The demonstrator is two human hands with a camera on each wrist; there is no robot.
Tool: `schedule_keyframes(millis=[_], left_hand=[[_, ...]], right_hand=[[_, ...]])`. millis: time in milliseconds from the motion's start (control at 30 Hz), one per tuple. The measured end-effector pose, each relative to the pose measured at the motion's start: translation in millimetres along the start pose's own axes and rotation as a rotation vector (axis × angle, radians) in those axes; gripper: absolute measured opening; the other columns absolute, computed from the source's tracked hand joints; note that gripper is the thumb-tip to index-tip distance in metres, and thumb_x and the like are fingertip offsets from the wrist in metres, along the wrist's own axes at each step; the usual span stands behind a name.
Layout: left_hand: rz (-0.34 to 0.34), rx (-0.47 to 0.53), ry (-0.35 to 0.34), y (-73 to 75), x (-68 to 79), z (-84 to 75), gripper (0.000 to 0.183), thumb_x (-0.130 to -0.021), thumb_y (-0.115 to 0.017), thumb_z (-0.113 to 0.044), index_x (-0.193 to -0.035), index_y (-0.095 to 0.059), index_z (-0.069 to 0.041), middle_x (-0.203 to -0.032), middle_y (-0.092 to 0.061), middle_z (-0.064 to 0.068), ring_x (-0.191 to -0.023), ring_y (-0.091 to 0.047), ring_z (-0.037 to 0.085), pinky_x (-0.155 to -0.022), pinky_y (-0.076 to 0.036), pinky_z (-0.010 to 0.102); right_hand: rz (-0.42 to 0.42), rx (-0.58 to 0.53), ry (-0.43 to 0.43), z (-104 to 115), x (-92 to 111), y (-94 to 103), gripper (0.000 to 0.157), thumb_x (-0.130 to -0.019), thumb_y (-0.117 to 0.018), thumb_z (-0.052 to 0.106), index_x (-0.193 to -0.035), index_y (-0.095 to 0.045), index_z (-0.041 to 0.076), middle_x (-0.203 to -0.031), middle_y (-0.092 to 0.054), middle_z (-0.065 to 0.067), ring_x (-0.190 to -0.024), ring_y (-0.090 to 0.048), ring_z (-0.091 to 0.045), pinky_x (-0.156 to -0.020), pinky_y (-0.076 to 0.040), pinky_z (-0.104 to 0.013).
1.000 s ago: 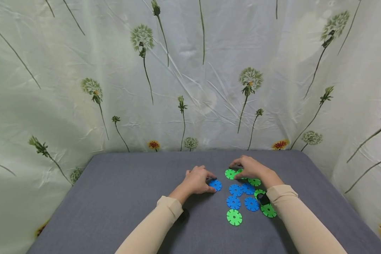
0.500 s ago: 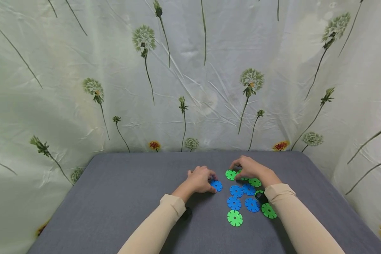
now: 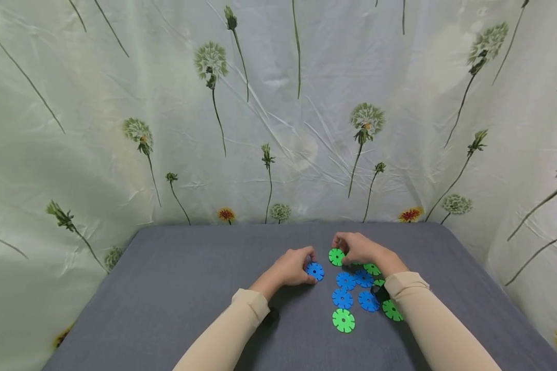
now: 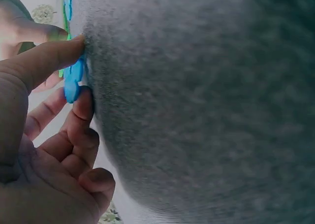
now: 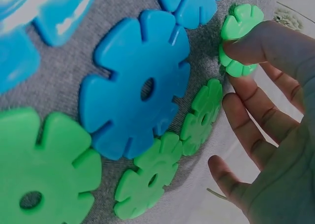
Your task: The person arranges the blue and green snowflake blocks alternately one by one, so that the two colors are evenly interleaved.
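A blue notched plastic disc (image 3: 314, 271), flower-like with a centre hole, is pinched by its edges between the thumb and fingers of my left hand (image 3: 293, 266). The left wrist view catches blue plastic (image 4: 72, 91) edge-on between the fingertips. To the right and farther back, my right hand (image 3: 362, 249) pinches a green notched disc (image 3: 336, 257). Its thumb lies over that green disc's face (image 5: 242, 24) in the right wrist view, the fingers on the far edge. The two held discs are apart. Whether either is fully off the cloth, I cannot tell.
Several loose blue discs (image 3: 345, 281) and green discs (image 3: 343, 320) lie flat between and below my hands. The right wrist and forearm (image 3: 427, 309) partly cover some. Grey cloth (image 3: 190, 278) covers the table; a flower-printed curtain (image 3: 278, 103) hangs behind.
Fingers of both hands have closed in on their discs. The green disc under the right hand appears slightly tilted up. The other discs have stayed put; the view has shifted slightly.
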State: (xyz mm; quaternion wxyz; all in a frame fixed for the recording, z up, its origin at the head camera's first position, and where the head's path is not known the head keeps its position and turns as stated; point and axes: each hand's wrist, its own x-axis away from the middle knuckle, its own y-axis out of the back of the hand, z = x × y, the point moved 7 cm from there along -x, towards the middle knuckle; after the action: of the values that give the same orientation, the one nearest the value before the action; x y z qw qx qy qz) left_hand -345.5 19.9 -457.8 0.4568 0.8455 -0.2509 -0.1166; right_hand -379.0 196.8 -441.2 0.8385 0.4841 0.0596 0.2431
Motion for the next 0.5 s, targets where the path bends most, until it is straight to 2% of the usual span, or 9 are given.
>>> schedule_keyframes(millis=[133,267,367,500], left_hand=[[-0.004,0.043,-0.016,-1.1,0.9,5.0,0.038,-0.09,-0.089,-0.02,-0.121,-0.066,-0.02,-0.096,-0.066,0.0,-0.081,-0.055,0.012,-0.073,-0.046,0.031],[0.01,0.074,-0.007,-2.2,0.0,9.7,0.039,-0.092,-0.085,-0.018,-0.127,-0.07,-0.02,-0.091,-0.063,0.001,-0.078,-0.05,0.013,-0.071,-0.042,0.03],[0.026,0.093,0.012,-2.5,-0.6,12.2,0.04,-0.091,-0.087,-0.02,-0.129,-0.072,-0.021,-0.086,-0.059,-0.001,-0.076,-0.048,0.012,-0.069,-0.039,0.029],[0.036,0.112,0.027,-1.8,-0.5,13.0,0.044,-0.088,-0.091,-0.02,-0.129,-0.074,-0.021,-0.086,-0.058,-0.003,-0.076,-0.049,0.012,-0.07,-0.04,0.029]], right_hand=[[0.021,-0.033,-0.003,-1.5,-0.5,-3.5,0.037,-0.085,-0.079,-0.005,-0.116,-0.067,0.01,-0.093,-0.066,-0.004,-0.081,-0.056,-0.016,-0.071,-0.048,-0.033],[0.048,-0.086,-0.019,-3.5,0.1,-5.0,0.037,-0.087,-0.077,-0.003,-0.119,-0.068,0.011,-0.087,-0.061,-0.002,-0.076,-0.051,-0.017,-0.069,-0.042,-0.032],[0.058,-0.112,-0.026,-5.0,-0.2,-5.2,0.036,-0.087,-0.078,0.001,-0.121,-0.07,0.011,-0.087,-0.062,-0.002,-0.076,-0.051,-0.017,-0.069,-0.042,-0.032],[0.059,-0.086,-0.014,-3.5,-0.2,-5.2,0.039,-0.088,-0.088,0.012,-0.123,-0.072,0.011,-0.09,-0.066,-0.003,-0.078,-0.053,-0.016,-0.072,-0.044,-0.032]])
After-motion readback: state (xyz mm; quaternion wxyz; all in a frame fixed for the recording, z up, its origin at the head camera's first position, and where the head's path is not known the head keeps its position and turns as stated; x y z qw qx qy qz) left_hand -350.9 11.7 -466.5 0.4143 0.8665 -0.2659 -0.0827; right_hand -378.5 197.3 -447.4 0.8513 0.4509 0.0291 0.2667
